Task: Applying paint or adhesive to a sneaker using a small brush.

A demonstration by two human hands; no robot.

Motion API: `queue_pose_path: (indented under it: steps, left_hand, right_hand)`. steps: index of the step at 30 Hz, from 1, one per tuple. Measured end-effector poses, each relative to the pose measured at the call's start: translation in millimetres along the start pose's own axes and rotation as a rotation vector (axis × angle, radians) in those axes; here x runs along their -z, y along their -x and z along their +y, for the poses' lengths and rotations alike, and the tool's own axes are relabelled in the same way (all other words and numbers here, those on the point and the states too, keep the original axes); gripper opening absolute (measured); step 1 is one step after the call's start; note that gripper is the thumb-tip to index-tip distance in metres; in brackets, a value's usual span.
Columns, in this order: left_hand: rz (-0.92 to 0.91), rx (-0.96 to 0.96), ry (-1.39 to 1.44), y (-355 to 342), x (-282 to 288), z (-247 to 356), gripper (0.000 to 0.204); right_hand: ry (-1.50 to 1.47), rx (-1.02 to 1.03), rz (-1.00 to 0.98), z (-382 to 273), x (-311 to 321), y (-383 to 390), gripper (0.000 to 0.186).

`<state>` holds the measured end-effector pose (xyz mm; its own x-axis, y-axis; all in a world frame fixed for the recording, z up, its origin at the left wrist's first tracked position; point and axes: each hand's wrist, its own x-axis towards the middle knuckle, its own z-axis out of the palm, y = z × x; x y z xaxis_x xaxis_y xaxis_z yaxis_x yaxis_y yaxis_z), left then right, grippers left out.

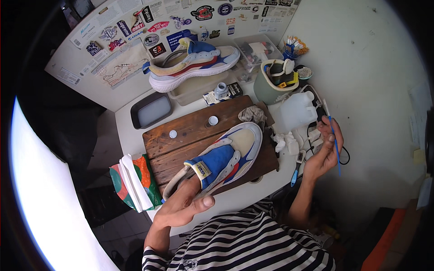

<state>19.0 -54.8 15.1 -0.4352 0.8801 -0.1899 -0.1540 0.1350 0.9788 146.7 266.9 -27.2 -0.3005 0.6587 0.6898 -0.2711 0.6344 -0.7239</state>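
My left hand point(181, 208) has its fingers inside the opening of a white, blue and red sneaker point(221, 158), with the thumb outside, and holds it over a dark wooden board point(190, 128). The shoe's toe points away to the right. At the right, my right hand point(324, 151) pinches a thin blue-handled paintbrush point(335, 142), its tip upward, apart from the shoe. A small cup of pale liquid point(213, 120) and a round cap point(173, 134) sit on the board. Beyond the toe lies a crumpled grey cloth point(253, 115).
A matching sneaker point(194, 65) rests on a clear plastic box at the back. Nearby stand a dark water tray point(151, 110), a small paint bottle point(221, 90), a green bin point(271, 86) and a white jug point(298, 109). A tissue pack point(135, 183) stands at the left; a blue-handled brush point(296, 171) lies right.
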Motion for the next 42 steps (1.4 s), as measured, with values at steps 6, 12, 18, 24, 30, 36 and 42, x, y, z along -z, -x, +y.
queue_pose_path:
  steps: [6,12,18,24,30,36,42]
  left_hand:
    - [0.026,0.142,-0.495,-9,1,-5,0.105]
    - [-0.078,0.268,-0.591,-23,-13,8,0.104]
    - [-0.044,0.107,-0.910,-5,-10,44,0.076]
    - [0.193,-0.189,-0.775,-47,2,86,0.040]
    - [-0.145,-0.850,-1.045,-196,-27,104,0.023]
    - [-0.315,-1.171,-1.331,-303,-63,102,0.008]
    - [-0.580,-0.972,-1.426,-322,-72,101,0.010]
  right_hand:
    - [0.508,0.086,0.057,40,12,15,0.034]
    - [0.663,-0.106,0.001,56,-5,18,0.095]
    - [0.593,-0.289,0.030,69,-18,23,0.087]
    - [0.548,-0.277,0.029,76,-9,20,0.083]
    - [0.425,-0.309,-0.070,76,-5,13,0.077]
    - [0.385,-0.298,-0.187,76,3,7,0.077]
    - [0.447,-0.231,-0.219,74,20,10,0.085]
